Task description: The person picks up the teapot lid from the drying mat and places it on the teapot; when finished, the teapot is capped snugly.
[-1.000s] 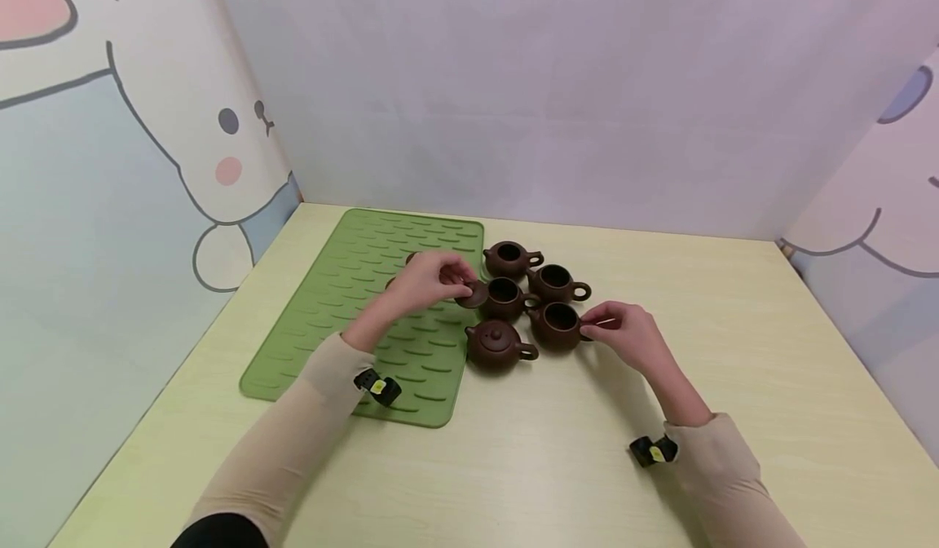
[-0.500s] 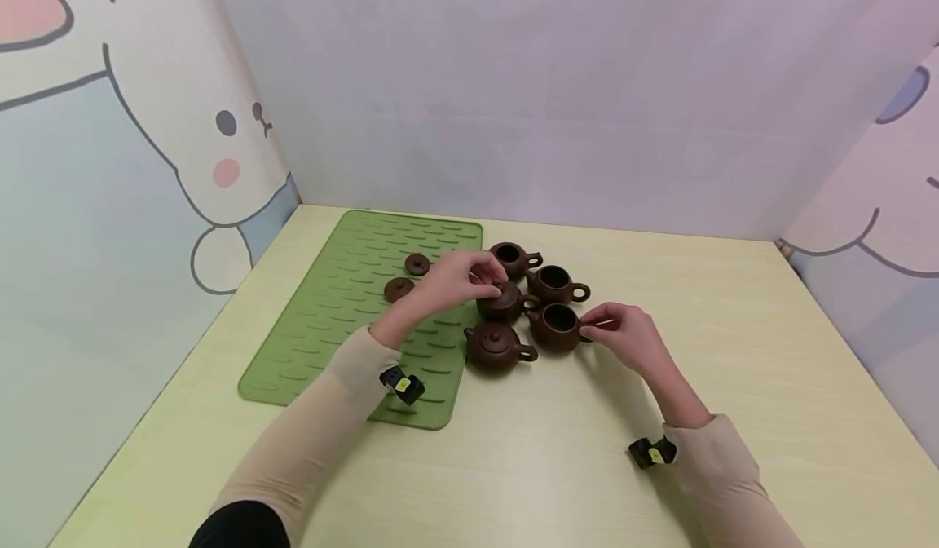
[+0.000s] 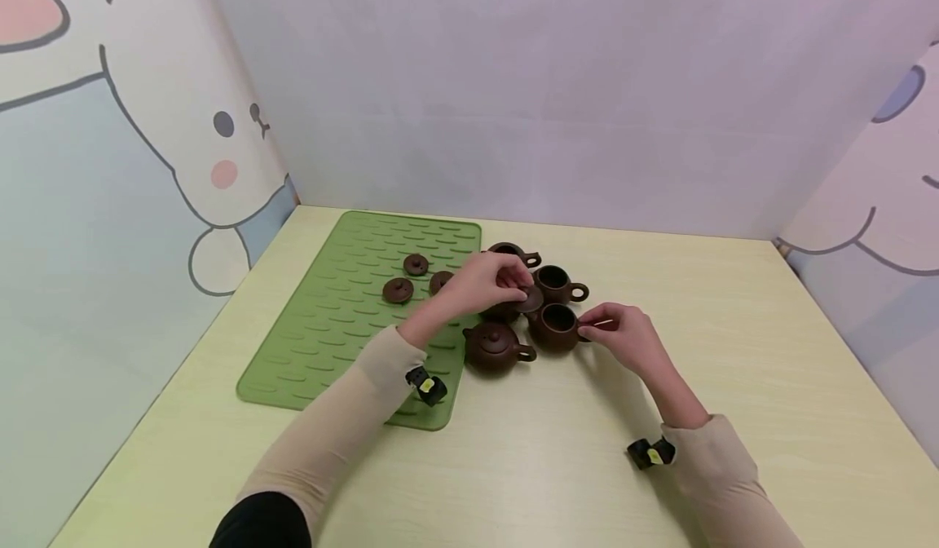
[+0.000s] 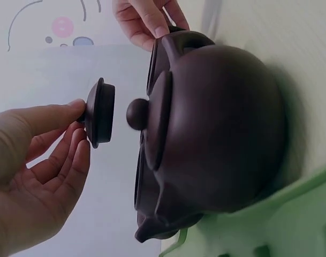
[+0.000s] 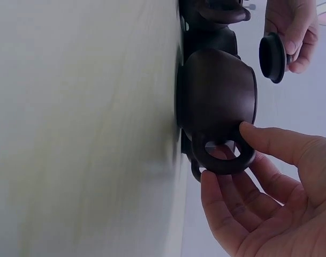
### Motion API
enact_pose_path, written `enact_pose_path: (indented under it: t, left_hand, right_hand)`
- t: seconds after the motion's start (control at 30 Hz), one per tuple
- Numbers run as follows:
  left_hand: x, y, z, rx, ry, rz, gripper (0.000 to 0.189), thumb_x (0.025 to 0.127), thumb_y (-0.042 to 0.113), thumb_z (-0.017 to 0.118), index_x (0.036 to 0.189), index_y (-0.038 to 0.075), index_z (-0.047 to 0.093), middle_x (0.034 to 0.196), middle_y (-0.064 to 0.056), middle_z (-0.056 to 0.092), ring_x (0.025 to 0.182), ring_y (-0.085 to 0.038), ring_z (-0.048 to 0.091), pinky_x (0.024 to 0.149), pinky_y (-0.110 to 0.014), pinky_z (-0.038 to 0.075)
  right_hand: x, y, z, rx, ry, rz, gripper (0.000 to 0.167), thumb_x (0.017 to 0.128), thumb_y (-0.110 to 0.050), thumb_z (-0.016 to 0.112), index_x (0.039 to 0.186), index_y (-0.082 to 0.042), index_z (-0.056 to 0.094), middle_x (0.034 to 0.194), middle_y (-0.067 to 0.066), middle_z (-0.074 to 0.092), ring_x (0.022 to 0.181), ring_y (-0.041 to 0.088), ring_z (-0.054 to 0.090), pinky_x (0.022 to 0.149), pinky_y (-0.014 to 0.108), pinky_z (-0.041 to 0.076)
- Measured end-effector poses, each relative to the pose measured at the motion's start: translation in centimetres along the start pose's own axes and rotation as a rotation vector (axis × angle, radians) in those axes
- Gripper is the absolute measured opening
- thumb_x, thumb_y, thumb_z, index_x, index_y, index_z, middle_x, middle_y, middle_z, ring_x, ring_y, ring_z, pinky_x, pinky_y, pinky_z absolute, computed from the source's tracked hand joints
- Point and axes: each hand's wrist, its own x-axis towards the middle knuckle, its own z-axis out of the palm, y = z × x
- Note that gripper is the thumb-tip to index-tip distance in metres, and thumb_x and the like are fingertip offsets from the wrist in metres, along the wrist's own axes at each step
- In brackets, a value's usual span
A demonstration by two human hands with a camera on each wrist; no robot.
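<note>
My left hand (image 3: pixel 484 283) pinches a dark brown teapot lid (image 3: pixel 531 299) by its knob, in the air over the teapot cluster. In the left wrist view the lid (image 4: pixel 101 113) hangs apart from the pots. My right hand (image 3: pixel 627 336) holds the handle of an open teapot (image 3: pixel 555 329), thumb on top of the handle in the right wrist view. That teapot (image 5: pixel 219 93) stands upright on the table. Nearest the front is a lidded teapot (image 3: pixel 493 348). Another open one (image 3: pixel 555 282) stands behind; the left hand partly hides two more.
A green ribbed mat (image 3: pixel 330 344) lies left of the teapots. On it rest three loose lids, a far one (image 3: pixel 416 264), a left one (image 3: pixel 398 290) and one beside the left hand (image 3: pixel 442 280). Pale walls enclose the wooden table (image 3: pixel 572 466).
My left hand has carried the lid rightward from the mat's edge, across the middle teapot, toward the teapot my right hand holds. The right hand has stayed on the handle.
</note>
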Motion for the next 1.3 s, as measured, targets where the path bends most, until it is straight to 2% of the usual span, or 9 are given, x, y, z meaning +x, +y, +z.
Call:
enact_pose_path:
  t: [0.23,0.5,0.83,1.1,1.3]
  left_hand:
    - [0.8,0.3,1.3,0.026,-0.003,0.016,0.012,0.091,0.012,0.074,0.103,0.013,0.071,0.099,-0.002,0.073,0.087,-0.011,0.067,0.075,-0.017,0.054]
    - [1.8,0.8,2.7,-0.003,-0.034,0.029,0.013,0.089,0.010,0.074,0.102,0.011,0.071,0.098,-0.004,0.073,0.089,-0.011,0.067,0.076,-0.014,0.054]
    - [2.5,1.1,4.1,0.020,-0.078,0.012,0.014,0.089,0.009,0.075,0.102,0.012,0.072,0.099,-0.001,0.074,0.089,-0.009,0.068,0.077,-0.013,0.053]
    - [2.8,0.9,4.8,0.060,-0.106,0.014,0.013,0.090,0.010,0.074,0.103,0.014,0.072,0.099,0.001,0.074,0.088,-0.007,0.066,0.077,-0.013,0.052]
    - [2.8,0.9,4.8,0.060,-0.110,0.016,0.014,0.091,0.010,0.073,0.104,0.015,0.072,0.099,0.002,0.073,0.088,-0.007,0.066,0.077,-0.014,0.052]
  right_hand:
    - [0.0,-0.1,0.1,0.002,-0.002,0.003,0.019,0.091,-0.016,0.073,0.105,-0.002,0.074,0.102,0.015,0.076,0.097,0.027,0.073,0.074,0.024,0.051]
    - [0.1,-0.1,0.3,0.001,-0.005,0.004,0.018,0.092,-0.014,0.072,0.105,-0.001,0.074,0.102,0.016,0.076,0.098,0.029,0.073,0.075,0.026,0.051]
    - [0.1,-0.2,0.3,0.000,-0.005,0.006,0.019,0.092,-0.013,0.071,0.106,-0.001,0.074,0.104,0.017,0.075,0.099,0.031,0.073,0.076,0.027,0.051]
    - [0.1,-0.2,0.2,0.009,-0.003,0.005,0.019,0.091,-0.013,0.072,0.105,-0.001,0.074,0.104,0.017,0.075,0.099,0.031,0.073,0.073,0.023,0.051]
    - [0.0,-0.2,0.0,-0.007,-0.004,-0.002,0.019,0.092,-0.013,0.071,0.106,-0.001,0.074,0.103,0.017,0.076,0.099,0.031,0.073,0.075,0.025,0.051]
